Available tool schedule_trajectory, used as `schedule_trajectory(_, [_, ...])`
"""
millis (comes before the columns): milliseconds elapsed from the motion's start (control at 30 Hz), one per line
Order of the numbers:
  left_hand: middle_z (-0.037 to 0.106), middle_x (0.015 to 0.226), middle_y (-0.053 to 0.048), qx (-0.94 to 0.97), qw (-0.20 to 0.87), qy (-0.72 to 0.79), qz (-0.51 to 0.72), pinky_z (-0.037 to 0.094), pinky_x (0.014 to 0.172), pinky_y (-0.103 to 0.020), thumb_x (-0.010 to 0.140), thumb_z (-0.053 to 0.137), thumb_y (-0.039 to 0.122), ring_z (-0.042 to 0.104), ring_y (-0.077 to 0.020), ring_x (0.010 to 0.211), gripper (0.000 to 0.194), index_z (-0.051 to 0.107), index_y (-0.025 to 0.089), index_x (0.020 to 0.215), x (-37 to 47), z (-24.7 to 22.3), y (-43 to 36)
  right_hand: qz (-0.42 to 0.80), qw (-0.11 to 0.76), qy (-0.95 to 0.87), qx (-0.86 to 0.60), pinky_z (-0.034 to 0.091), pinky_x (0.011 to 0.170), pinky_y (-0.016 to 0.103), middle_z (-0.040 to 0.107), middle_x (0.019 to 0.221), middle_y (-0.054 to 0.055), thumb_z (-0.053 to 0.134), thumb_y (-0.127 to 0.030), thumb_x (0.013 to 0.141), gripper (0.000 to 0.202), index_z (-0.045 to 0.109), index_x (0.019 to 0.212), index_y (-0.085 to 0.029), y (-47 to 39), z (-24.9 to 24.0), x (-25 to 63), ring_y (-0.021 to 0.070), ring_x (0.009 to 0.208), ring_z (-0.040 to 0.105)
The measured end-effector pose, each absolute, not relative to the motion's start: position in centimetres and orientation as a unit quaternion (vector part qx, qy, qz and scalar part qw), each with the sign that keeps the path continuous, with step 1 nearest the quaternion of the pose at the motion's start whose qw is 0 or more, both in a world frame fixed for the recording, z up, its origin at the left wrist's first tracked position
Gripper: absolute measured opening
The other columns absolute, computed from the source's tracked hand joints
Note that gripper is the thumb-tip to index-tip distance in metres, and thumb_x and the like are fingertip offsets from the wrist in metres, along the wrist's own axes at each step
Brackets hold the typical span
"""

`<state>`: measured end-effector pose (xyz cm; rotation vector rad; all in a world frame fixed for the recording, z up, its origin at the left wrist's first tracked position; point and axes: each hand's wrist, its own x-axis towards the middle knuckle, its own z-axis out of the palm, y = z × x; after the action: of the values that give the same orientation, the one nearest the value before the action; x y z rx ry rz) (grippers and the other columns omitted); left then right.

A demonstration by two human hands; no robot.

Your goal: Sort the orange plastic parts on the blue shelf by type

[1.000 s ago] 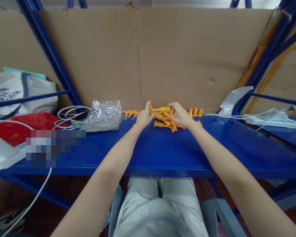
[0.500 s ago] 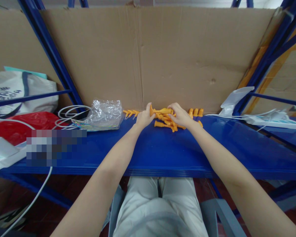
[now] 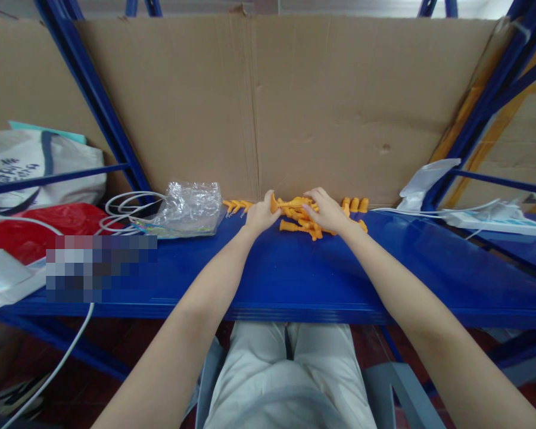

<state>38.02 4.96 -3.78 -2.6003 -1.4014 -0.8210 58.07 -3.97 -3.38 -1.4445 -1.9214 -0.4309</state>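
My left hand [image 3: 262,215] is closed on the flared end of a long orange plastic part [image 3: 291,204], its thumb up against the flare. At the other end of that part, my right hand [image 3: 329,211] curls its thumb and fingers around it, partly hiding it. Below the hands lies a loose pile of similar orange plastic parts [image 3: 313,229] on the blue shelf. Left of my left hand, several branched orange pieces [image 3: 236,205] with small metal springs or wires rest against the cardboard. Short orange caps [image 3: 355,205] stand in a row right of my right hand.
A clear plastic bag [image 3: 191,205] and coiled white cable [image 3: 116,213] lie to the left, near a red bag [image 3: 71,221]. Cardboard [image 3: 321,107] backs the blue shelf [image 3: 295,280]. White power strips [image 3: 495,219] and blue posts [image 3: 473,113] stand at the right.
My right fingers have shifted slightly at the right end of the held orange part. Both hands otherwise stay in place, and the pile looks the same.
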Motion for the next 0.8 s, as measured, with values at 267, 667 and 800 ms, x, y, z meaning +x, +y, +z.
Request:
schedule_trajectory(267, [0.076, 0.113, -0.016, -0.848, 0.042, -0.456, -0.267, 0.052, 0.094, -0.037, 0.096, 0.052, 0.036, 0.072, -0.0306, 0.110, 0.065, 0.033, 0.013, 0.154, 37.8, -3.7, 4.9, -0.095, 0.364, -0.721, -0.582, 0.050, 0.102, 0.050, 0.067, 0.126, 0.017, 0.042, -0.038, 0.101, 0.040, 0.060, 0.130, -0.017, -2.7, -4.3, 58.6, 0.0296, 0.118, 0.064])
schedule_trajectory(667, [0.076, 0.112, -0.015, -0.849, 0.039, -0.453, -0.270, 0.053, 0.092, -0.037, 0.095, 0.054, 0.037, 0.072, -0.0314, 0.109, 0.064, 0.037, 0.015, 0.153, 37.9, -3.8, 4.9, -0.111, 0.366, -0.756, -0.531, 0.052, 0.097, 0.050, 0.063, 0.123, 0.014, 0.056, -0.024, 0.089, 0.039, 0.059, 0.127, -0.020, -2.6, -4.3, 59.2, 0.0281, 0.111, 0.063])
schedule_trajectory(800, [0.076, 0.113, -0.014, -0.851, 0.038, -0.449, -0.270, 0.053, 0.092, -0.036, 0.095, 0.054, 0.036, 0.072, -0.0308, 0.110, 0.062, 0.038, 0.016, 0.152, 37.9, -3.7, 4.7, -0.140, 0.361, -0.768, -0.510, 0.050, 0.099, 0.048, 0.060, 0.122, 0.012, 0.054, -0.018, 0.085, 0.042, 0.058, 0.126, -0.021, -2.9, -4.2, 59.3, 0.0273, 0.114, 0.060])
